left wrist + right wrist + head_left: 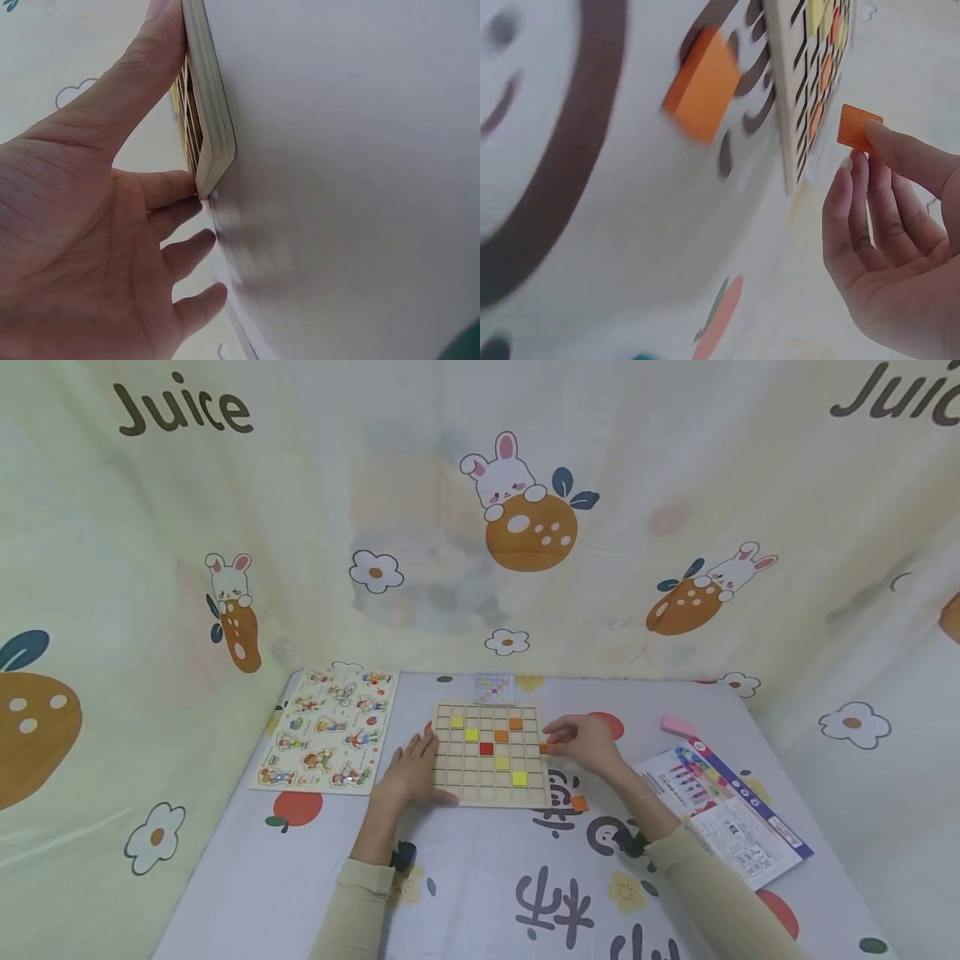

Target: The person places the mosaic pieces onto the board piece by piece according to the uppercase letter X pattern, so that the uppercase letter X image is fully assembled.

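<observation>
A wooden grid board [457,789] lies flat in the middle of the table. On it sit several yellow tiles [519,778], two orange tiles [501,737] and one red tile [487,749]. My left hand [408,772] rests at the board's near left corner, thumb along the front edge and fingertips at the left side. Just off the board's right edge, my right hand [588,743] pinches an orange tile [855,129] between thumb and fingers. Another orange tile [579,803] lies loose on the cloth by the near right corner.
A small pattern card [493,688] lies behind the board. To the left is a picture puzzle board [330,727]. At right are a printed booklet [727,827] and a pink block [678,725]. A printed curtain [420,635] hangs behind the table.
</observation>
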The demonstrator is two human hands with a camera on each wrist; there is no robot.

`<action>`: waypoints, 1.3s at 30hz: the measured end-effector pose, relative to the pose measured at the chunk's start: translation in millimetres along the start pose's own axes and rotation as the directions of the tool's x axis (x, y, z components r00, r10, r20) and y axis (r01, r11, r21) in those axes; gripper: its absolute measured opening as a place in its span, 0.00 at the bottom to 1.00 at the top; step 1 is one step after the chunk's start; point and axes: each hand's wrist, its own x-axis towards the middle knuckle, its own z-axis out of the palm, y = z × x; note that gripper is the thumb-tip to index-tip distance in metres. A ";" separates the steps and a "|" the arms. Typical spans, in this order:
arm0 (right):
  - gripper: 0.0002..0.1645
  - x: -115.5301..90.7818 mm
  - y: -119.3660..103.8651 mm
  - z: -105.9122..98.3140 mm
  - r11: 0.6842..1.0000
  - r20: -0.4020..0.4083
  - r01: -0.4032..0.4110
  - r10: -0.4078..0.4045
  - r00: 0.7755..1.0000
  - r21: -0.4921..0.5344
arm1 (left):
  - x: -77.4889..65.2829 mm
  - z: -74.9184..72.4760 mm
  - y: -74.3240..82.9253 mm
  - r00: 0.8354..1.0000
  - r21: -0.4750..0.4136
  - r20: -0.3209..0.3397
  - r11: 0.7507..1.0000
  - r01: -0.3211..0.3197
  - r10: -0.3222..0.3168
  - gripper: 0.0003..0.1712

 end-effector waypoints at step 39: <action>0.11 24.4 -60.9 99.7 0.990 0.108 0.120 -0.127 0.986 0.075 | -3.1 -5.5 1.5 1.000 0.017 0.024 1.000 -0.016 0.015 0.72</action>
